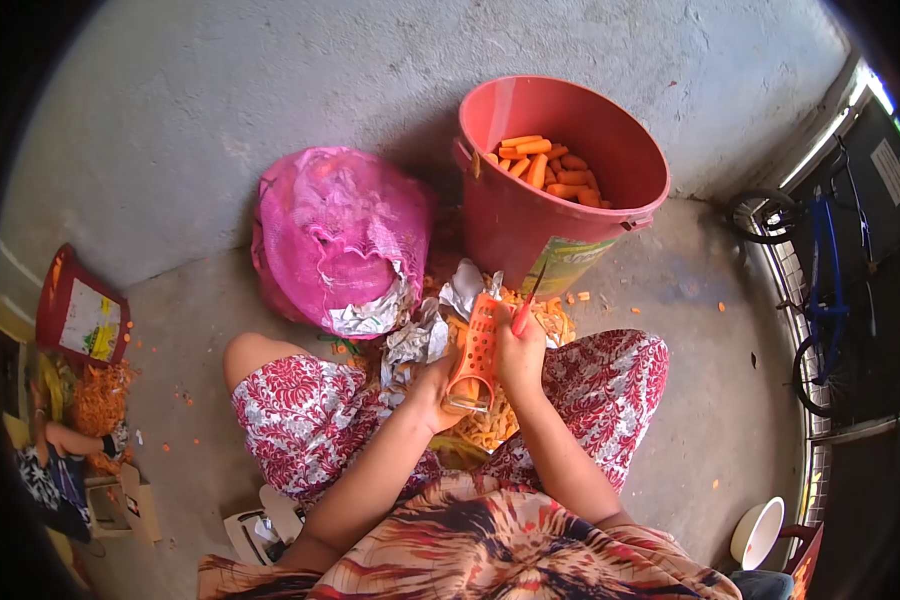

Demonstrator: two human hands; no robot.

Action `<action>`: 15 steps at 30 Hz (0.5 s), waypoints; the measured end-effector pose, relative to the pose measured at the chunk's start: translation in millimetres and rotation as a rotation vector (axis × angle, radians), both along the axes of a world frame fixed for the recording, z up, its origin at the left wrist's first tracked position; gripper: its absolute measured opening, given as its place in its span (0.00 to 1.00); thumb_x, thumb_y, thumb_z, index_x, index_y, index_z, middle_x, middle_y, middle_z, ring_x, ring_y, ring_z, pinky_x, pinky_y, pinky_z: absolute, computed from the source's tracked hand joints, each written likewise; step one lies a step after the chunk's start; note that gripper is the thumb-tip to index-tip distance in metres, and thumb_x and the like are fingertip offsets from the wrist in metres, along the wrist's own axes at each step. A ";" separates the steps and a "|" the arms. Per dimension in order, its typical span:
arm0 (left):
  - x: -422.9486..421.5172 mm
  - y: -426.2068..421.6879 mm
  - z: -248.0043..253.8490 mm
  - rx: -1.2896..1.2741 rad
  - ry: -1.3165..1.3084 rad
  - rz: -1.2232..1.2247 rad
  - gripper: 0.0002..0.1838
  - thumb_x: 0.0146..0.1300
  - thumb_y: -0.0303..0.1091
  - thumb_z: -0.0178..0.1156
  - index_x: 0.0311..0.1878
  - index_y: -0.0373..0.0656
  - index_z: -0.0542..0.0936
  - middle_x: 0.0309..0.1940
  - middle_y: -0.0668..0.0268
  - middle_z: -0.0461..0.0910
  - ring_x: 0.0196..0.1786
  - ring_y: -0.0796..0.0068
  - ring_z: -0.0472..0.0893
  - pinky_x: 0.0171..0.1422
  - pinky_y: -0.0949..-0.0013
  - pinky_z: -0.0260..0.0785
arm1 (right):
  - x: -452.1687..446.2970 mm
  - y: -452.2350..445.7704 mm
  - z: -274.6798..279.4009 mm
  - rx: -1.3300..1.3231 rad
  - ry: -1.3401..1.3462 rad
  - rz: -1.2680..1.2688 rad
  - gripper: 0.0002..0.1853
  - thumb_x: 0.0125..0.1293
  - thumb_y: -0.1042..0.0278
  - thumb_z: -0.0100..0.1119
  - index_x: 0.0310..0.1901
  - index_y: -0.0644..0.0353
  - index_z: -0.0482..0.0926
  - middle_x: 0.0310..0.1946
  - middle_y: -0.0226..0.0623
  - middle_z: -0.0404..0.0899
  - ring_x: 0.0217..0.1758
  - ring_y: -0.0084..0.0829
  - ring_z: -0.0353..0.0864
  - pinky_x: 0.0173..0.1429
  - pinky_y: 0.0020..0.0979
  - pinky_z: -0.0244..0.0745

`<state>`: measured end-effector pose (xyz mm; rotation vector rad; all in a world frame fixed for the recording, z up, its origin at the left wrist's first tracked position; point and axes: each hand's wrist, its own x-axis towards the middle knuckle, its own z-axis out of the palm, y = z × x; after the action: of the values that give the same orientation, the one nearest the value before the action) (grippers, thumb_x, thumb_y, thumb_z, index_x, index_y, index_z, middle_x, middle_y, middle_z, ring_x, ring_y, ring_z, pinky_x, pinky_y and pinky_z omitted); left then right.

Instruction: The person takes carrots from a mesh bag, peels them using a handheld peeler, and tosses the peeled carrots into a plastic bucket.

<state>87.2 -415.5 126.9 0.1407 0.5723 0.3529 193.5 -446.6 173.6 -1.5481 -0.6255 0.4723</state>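
My left hand point(433, 396) is closed around the lower side of an orange perforated peeler point(482, 335), a long plastic piece with rows of holes and an open frame at its near end. Part of what lies behind it is hidden. My right hand point(520, 357) is closed on a knife with a red handle point(521, 319), its thin blade pointing up and away. This hand is right beside the peeler; whether it also grips it, I cannot tell. Below both hands lies a heap of carrot peelings point(488, 428), with crumpled newspaper point(415, 343) to the left.
A red bin point(510, 225) holding several peeled carrots point(542, 170) stands ahead by the wall. Left of it sits a pink mesh sack point(335, 225). Another person point(65, 440) sits at far left by a red bucket point(82, 318). A bicycle point(820, 290) and white bowl point(757, 532) are right.
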 end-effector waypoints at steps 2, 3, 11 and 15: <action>0.5 -0.6 -4.4 0.036 -0.016 -0.003 0.17 0.61 0.45 0.44 0.42 0.43 0.72 0.34 0.65 0.76 0.35 0.72 0.77 0.35 0.66 0.71 | 0.9 0.2 -5.8 -0.046 -0.040 0.006 0.12 0.59 0.66 0.49 0.21 0.62 0.66 0.14 0.23 0.62 0.18 0.15 0.58 0.21 0.22 0.56; -1.8 -0.2 -3.7 0.069 -0.040 -0.060 0.17 0.60 0.46 0.44 0.42 0.43 0.72 0.33 0.65 0.76 0.35 0.71 0.76 0.33 0.65 0.71 | 4.2 -0.6 -8.0 -0.113 -0.092 0.008 0.12 0.59 0.66 0.48 0.21 0.62 0.67 0.14 0.23 0.62 0.19 0.15 0.58 0.22 0.22 0.56; -19.0 -13.6 18.3 0.069 0.010 -0.203 0.19 0.59 0.50 0.46 0.45 0.46 0.69 0.32 0.63 0.75 0.32 0.68 0.76 0.27 0.65 0.70 | 90.2 27.7 -53.8 -0.064 -0.057 -0.282 0.10 0.60 0.69 0.46 0.30 0.67 0.73 0.15 0.33 0.67 0.18 0.20 0.62 0.24 0.25 0.61; -18.3 -1.4 -1.3 0.051 -0.068 -0.141 0.17 0.59 0.47 0.47 0.44 0.46 0.71 0.32 0.65 0.75 0.33 0.67 0.75 0.29 0.63 0.70 | 45.7 13.7 -14.3 0.028 0.055 -0.134 0.10 0.60 0.67 0.47 0.29 0.64 0.74 0.15 0.23 0.65 0.18 0.14 0.60 0.22 0.20 0.57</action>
<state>69.0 -416.9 125.6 0.2163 0.4839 0.2340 239.2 -433.0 159.4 -1.5345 -0.4808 0.4016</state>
